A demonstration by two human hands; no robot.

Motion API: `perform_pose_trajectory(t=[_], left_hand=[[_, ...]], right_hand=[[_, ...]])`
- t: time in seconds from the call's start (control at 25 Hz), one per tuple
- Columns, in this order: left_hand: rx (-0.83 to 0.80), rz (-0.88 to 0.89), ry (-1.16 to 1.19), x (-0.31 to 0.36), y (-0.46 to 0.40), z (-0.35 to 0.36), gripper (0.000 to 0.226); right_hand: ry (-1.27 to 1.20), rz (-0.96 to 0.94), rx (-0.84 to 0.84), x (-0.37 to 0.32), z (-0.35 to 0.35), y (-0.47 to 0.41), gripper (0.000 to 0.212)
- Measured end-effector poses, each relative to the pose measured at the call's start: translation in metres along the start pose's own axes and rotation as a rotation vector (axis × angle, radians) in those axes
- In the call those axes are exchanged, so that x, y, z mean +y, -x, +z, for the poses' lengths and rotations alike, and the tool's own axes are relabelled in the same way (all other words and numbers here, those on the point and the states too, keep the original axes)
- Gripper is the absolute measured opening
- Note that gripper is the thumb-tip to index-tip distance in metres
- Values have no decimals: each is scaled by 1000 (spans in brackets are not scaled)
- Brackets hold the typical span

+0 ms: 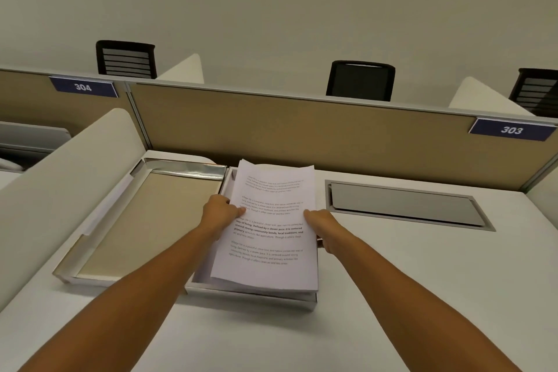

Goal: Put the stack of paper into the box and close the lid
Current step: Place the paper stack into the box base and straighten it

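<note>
The stack of paper (271, 226) sits over the open box (250, 293) on the desk (392, 296). The lid (145, 220) lies just left of the box, the hatch (407, 205) to its right, the partition (302, 127) behind.

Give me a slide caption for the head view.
Both hands lower a paper stack into the open box.

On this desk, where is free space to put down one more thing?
The white desk is bare on the near side, in front of the box, and right of it, below the grey cable hatch. The left is crowded: the open lid lies there against the side divider. Both hands hold the paper stack over the box.
</note>
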State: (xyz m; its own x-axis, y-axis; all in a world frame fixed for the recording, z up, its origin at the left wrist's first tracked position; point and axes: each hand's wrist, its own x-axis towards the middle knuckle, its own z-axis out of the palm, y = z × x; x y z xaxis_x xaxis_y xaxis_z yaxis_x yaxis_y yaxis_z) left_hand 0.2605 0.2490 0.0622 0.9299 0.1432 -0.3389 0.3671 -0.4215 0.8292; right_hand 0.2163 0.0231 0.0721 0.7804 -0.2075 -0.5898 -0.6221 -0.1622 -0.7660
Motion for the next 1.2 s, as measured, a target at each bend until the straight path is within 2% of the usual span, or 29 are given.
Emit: perform_pose_trajectory(t=[0.32,0.68,1.0,1.2], left_hand=[[-15,-84,-48,-17,-61,9,29],[-35,-185,-63,-37,-76,18,35],[14,-130,-154,-34,-66,21,31],[40,-96,-190,-33,-55,21,14]], right_hand=[[63,94,17,-8,23,-65,34],[142,138,47,2,41,-79,32],[268,132,52,1,46,-74,30],[290,123,28,3,51,-70,39]])
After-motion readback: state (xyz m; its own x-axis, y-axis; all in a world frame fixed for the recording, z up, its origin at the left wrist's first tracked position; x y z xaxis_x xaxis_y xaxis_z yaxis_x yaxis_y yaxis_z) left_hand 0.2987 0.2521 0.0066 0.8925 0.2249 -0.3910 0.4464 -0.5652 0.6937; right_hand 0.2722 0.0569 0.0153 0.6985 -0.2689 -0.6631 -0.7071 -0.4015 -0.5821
